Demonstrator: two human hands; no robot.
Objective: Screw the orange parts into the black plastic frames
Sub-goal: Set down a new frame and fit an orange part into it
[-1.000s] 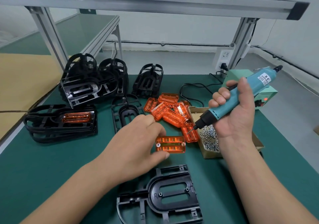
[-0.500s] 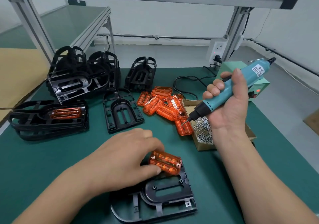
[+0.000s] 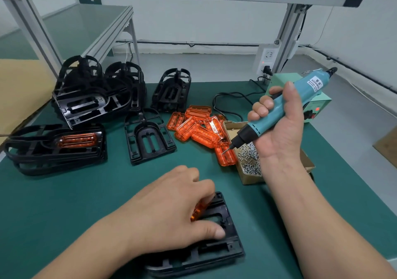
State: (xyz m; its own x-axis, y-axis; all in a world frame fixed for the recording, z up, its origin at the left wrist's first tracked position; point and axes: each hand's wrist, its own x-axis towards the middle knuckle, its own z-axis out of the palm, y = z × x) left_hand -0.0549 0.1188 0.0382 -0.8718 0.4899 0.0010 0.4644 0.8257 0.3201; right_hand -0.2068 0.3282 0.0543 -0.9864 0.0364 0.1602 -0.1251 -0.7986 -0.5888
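The left hand [image 3: 171, 210] curls its fingers over a translucent orange plastic part [image 3: 197, 211], pinching it onto the near black plastic frame [image 3: 217, 246]. The right hand [image 3: 279, 126] wraps a teal electric screwdriver [image 3: 279, 108], raised above the green mat [image 3: 64, 197].

One translucent orange part [image 3: 198, 211], pinched under the left hand [image 3: 171, 210], rests tilted on the nearest black frame [image 3: 217, 250], which lies flat at the front of the bench [image 3: 75, 192]. A loose pile of orange parts [image 3: 202, 128] lies mid-bench, with a single frame [image 3: 149, 136] flat beside it. The left stack of frames [image 3: 43, 154] carries a fitted orange part [image 3: 77, 140]; more frames [image 3: 90, 93] are heaped behind.
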